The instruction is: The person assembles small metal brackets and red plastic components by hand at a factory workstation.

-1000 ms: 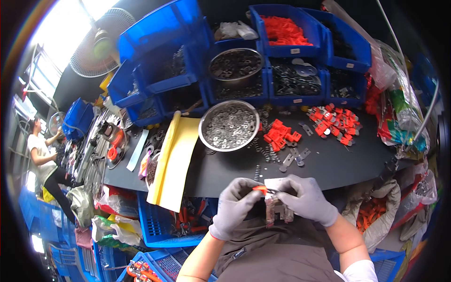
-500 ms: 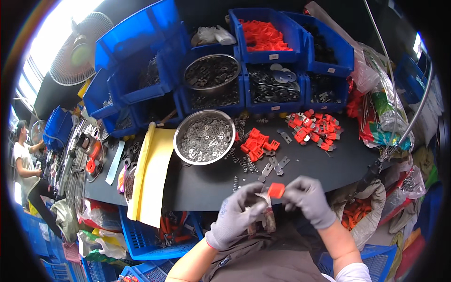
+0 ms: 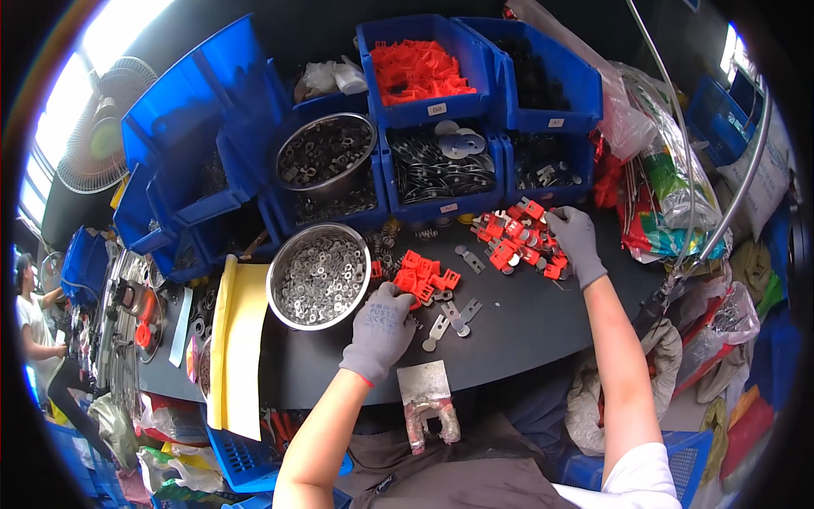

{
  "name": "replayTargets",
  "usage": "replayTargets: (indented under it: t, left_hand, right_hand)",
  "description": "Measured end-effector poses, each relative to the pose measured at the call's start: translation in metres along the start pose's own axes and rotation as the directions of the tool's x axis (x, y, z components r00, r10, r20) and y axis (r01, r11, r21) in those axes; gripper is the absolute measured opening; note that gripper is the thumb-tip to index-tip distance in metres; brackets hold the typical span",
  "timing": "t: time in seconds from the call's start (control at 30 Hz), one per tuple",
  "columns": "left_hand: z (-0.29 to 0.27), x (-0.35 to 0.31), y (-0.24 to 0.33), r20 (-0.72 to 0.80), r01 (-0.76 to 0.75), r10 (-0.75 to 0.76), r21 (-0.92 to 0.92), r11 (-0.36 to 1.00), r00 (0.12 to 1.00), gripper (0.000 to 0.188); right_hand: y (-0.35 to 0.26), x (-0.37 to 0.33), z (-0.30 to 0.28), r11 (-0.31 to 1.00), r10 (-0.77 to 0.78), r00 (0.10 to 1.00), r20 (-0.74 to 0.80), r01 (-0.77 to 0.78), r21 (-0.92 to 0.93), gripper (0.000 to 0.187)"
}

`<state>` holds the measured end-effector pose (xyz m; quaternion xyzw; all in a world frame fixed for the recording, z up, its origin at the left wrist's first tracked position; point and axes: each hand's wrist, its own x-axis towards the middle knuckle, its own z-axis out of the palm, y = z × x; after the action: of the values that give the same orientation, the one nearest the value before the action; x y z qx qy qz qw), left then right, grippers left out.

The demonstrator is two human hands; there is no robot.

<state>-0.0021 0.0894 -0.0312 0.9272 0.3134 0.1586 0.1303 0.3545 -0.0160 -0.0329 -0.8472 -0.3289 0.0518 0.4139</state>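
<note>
My left hand [image 3: 381,327], in a grey glove, is at the near-left edge of a pile of red plastic clips [image 3: 421,276]. Its fingers are curled in, and what they close on is hidden. At the right edge of a second pile, red clips fitted with metal plates [image 3: 519,242], my gloved right hand [image 3: 578,243] has its fingers bent together; anything between them is too small to make out. Loose flat metal plates [image 3: 455,318] lie between the hands. A metal fixture with a flat top plate [image 3: 426,383] stands at the table's front edge.
A steel bowl of small metal rings [image 3: 318,276] stands left of my left hand. Blue bins [image 3: 437,110] with red clips, discs and dark parts line the back. Yellow sheeting [image 3: 237,348] hangs over the front edge. A sack [image 3: 585,407] stands right; a person [image 3: 38,322] is far left.
Both hands have moved forward and apart from above the fixture, the left to the red clips, the right to the fitted pile. The red clip between them has left that spot. The view has shifted.
</note>
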Motion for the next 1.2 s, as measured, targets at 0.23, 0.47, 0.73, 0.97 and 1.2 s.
replayTargets:
  t: [0.23,0.47,0.73,0.97,1.2]
  left_hand:
    - [-0.001,0.002,0.0,0.088,0.111,-0.11,-0.015,0.994,0.99,0.019]
    - [0.001,-0.011,-0.003,-0.013,0.013,-0.013,-0.022,1.0,1.0,0.02]
    - [0.0,-0.001,0.016,-0.072,0.077,-0.072,0.067,0.995,0.995,0.019]
    - [0.008,0.035,0.017,0.102,0.242,-0.259,0.155,0.958,0.961,0.029]
    - [0.01,0.025,0.01,0.046,0.032,-0.044,0.229,0.973,0.998,0.021]
  right_hand:
    - [-0.069,-0.113,0.009,0.697,-0.689,0.66,0.3,0.717,0.025,0.031]
    - [-0.075,-0.152,0.048,0.504,-0.693,0.507,0.513,0.849,-0.157,0.014]
    - [-0.04,-0.178,0.038,0.72,-0.675,0.727,0.125,0.686,-0.104,0.015]
    - [-0.034,-0.182,0.04,0.847,-0.528,0.836,-0.151,0.53,-0.03,0.012]
    - [-0.034,-0.186,0.034,0.841,-0.536,0.804,-0.258,0.535,-0.079,0.012]
